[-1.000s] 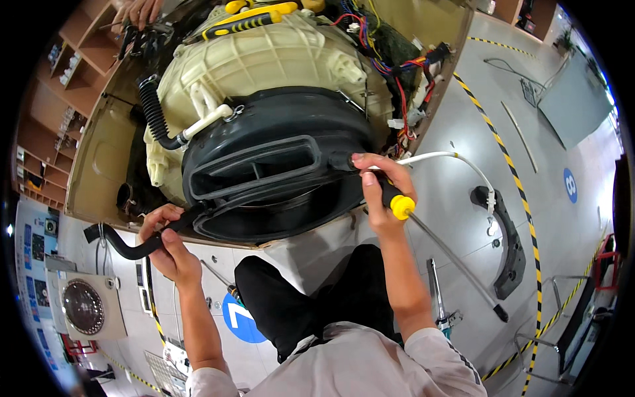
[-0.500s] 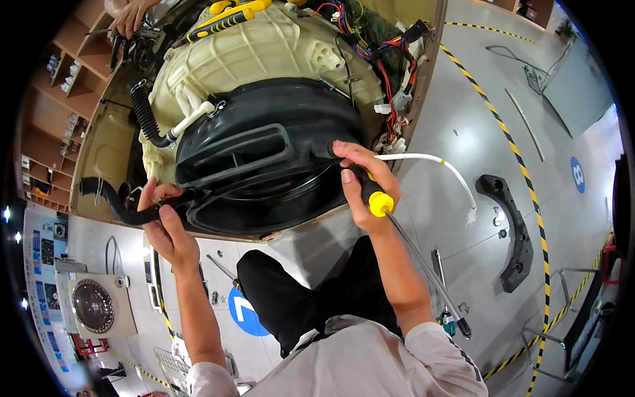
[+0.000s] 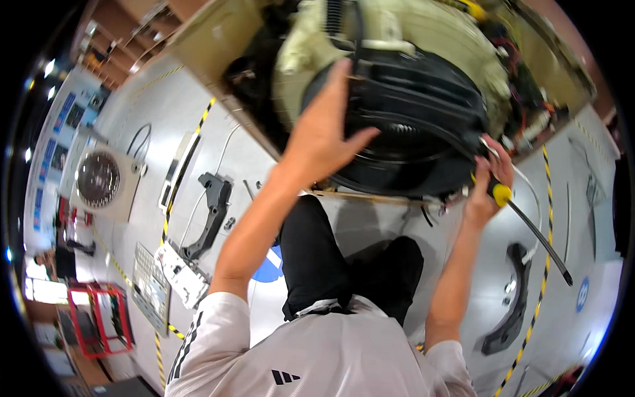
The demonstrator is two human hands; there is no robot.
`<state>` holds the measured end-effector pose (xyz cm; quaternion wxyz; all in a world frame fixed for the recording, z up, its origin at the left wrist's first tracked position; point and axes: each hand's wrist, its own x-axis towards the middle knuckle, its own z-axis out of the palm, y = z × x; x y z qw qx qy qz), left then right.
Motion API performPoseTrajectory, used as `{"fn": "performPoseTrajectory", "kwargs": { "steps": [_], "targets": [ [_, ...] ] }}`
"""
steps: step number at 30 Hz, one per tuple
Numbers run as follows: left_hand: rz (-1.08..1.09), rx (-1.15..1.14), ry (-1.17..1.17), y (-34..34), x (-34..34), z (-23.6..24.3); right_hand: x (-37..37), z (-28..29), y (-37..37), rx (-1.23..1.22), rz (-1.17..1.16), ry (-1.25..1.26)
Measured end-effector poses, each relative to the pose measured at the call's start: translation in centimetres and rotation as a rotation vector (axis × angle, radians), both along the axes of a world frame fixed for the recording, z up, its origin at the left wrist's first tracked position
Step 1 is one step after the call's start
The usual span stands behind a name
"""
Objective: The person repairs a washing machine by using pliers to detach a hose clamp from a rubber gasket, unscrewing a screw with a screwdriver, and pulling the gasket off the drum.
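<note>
A front-loading washing machine lies open before me, its cream plastic tub (image 3: 423,26) inside a tan cabinet (image 3: 218,49). The black rubber door gasket (image 3: 430,86) covers the tub's near end. Over the gasket's left side is my left hand (image 3: 321,135), fingers stretched upward and thumb apart. Its fingertips reach beside a black hose (image 3: 358,33); whether they touch it is unclear. At the gasket's right edge, my right hand (image 3: 486,188) grips a screwdriver (image 3: 539,237) with a yellow-and-black handle, the shaft pointing down and right. Its raised fingers touch or nearly touch the gasket rim.
Coloured wiring (image 3: 522,122) runs along the cabinet's right side. Dark curved counterweights (image 3: 512,304) lie on the floor at both sides. A white tube (image 3: 537,198) hangs near my right hand. Farther left stand another washing machine (image 3: 106,178) and a red-framed cart (image 3: 99,321).
My view has swung, placing the machine farther right. My left hand has left the hose end at lower left and moved up over the gasket. My right hand still holds the screwdriver.
</note>
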<state>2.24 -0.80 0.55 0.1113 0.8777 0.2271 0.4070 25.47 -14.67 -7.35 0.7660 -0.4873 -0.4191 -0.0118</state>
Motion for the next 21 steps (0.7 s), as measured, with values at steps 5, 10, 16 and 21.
{"fn": "performPoseTrajectory", "kwargs": {
  "steps": [5,10,16,21],
  "targets": [
    [-0.068,0.205,-0.113,0.8,-0.5,-2.2,-0.3,-0.1,0.8,-0.021,-0.061,0.025],
    [-0.046,0.25,-0.202,2.0,-0.7,-3.2,-0.6,0.5,1.5,-0.008,-0.105,0.06],
    [-0.03,0.263,-0.343,3.0,-0.2,-3.4,-1.0,0.7,2.0,-0.031,-0.241,0.053],
    [-0.067,0.254,-0.324,3.7,-0.7,-3.8,-1.4,0.2,2.6,-0.021,-0.326,0.087]
  ]
}}
